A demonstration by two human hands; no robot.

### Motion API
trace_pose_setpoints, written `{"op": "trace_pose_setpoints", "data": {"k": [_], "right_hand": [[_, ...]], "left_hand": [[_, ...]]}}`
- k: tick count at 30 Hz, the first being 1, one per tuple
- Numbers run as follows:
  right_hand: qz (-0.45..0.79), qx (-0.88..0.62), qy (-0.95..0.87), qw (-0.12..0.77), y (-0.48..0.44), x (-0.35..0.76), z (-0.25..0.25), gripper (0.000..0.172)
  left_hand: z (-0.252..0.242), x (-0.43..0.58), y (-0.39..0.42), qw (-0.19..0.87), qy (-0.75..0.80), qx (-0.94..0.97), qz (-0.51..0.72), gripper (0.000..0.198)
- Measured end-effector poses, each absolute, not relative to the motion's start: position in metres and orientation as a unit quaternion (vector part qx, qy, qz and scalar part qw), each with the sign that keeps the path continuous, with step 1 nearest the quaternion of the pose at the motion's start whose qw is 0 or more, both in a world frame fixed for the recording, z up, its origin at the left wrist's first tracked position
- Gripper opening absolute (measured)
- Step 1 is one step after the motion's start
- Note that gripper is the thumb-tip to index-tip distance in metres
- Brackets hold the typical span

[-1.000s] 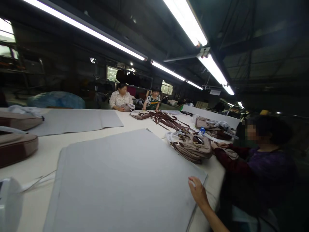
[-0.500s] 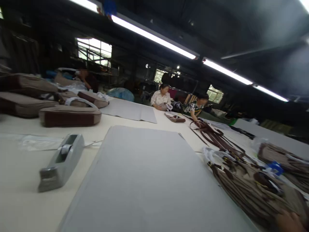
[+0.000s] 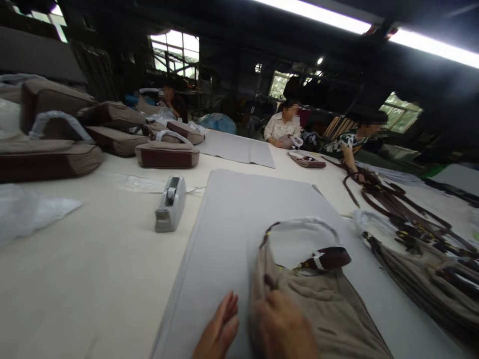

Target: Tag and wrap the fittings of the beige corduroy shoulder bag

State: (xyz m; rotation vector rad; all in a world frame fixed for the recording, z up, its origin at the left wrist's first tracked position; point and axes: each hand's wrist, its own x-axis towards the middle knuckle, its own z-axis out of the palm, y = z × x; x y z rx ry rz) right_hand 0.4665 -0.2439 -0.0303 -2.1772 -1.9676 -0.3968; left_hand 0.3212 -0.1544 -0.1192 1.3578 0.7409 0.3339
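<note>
A taupe fabric handbag point(image 3: 322, 299) with dark brown trim lies on a large grey sheet point(image 3: 232, 219). Its handle point(image 3: 307, 222) is wrapped in white material and arches away from me. My right hand point(image 3: 284, 324), blurred by motion, is closed on the bag's left side near the top edge. Just left of the bag is my left hand point(image 3: 220, 324), empty, its fingers stretched out over the sheet. The lower part of the bag runs out of view at the bottom.
A grey tape dispenser point(image 3: 171, 204) stands left of the sheet. Several finished-looking bags point(image 3: 166, 154) sit at the back left. On the right are a pile of similar flat bags point(image 3: 422, 279) and brown straps point(image 3: 396, 199). Co-workers sit across the white table point(image 3: 123, 264).
My right hand has brought a taupe handbag from the right-hand pile onto the grey sheet. My left hand has come into view. The camera has turned to the left.
</note>
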Motion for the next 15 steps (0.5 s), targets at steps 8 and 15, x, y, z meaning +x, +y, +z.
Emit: {"op": "trace_pose_setpoints", "data": {"k": [8,15], "right_hand": [[-0.003,-0.888,-0.359,0.288,-0.212,0.519,-0.023,0.083],[0.365,-0.796,-0.416,0.247,-0.203,0.439,-0.086,0.087]], "left_hand": [[-0.080,0.261,-0.108,0.799,0.370,0.423,0.211,0.064],[-0.089,0.121,-0.012,0.661,0.421,0.584,0.211,0.058]]}}
